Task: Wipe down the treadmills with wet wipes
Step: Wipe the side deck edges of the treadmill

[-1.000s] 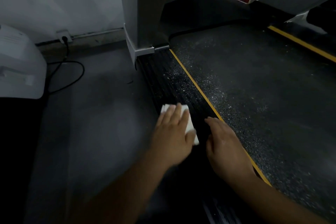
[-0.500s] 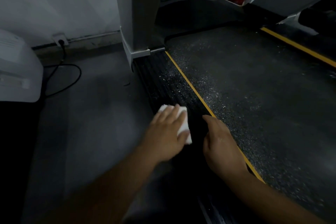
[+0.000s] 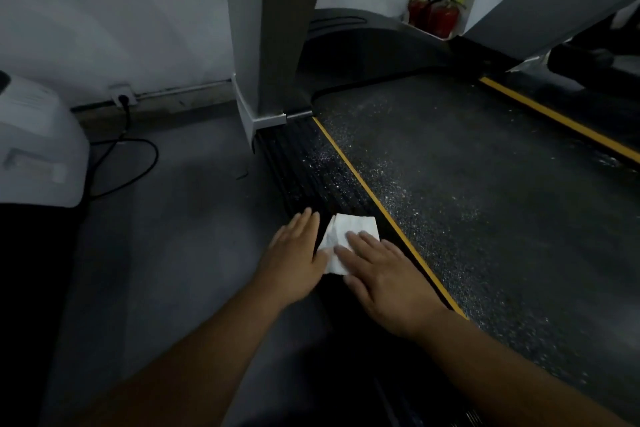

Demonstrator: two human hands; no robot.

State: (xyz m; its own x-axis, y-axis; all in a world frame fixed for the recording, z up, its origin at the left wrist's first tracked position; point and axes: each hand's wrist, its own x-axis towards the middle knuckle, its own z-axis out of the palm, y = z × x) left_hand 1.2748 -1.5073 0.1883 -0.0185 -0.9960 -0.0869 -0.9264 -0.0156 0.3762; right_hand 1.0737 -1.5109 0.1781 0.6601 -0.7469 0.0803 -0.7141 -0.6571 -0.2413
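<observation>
Treadmill belt [image 3: 485, 201]: broad, dark and gritty, filling the right half of the view and scattered with pale specks. Floor [image 3: 166, 253]: grey, to the left of the machine. Upright post [image 3: 273, 28]: pale, rising from the front end of the deck. White appliance [image 3: 34, 142]: at the far left edge, only partly in view. Side rail [image 3: 311, 170]: black and ribbed, running from the post's foot toward the person, with white specks on its far stretch. Yellow stripe [image 3: 363, 187]: thin, dividing rail from belt. Power cable [image 3: 138, 166]: black, looped on the floor below a wall socket [image 3: 121, 97]. Fire extinguishers [image 3: 440, 15]: two, red, beyond the deck. Right hand [image 3: 377, 267]: flat, fingers straight and released, laid on the near part of the wipe and pressing it to the rail. Left hand [image 3: 294, 253]: flat, fingers straight, grasping nothing, resting at the rail's outer edge just beside the wipe. Wet wipe [image 3: 349, 232]: white, folded, lying on the side rail between the two hands, near the stripe. Step in hand, as judged: wiping the left side rail. The next move likely calls for even downward pressure and a push along the ribs toward the post, where the specks lie thickest.
</observation>
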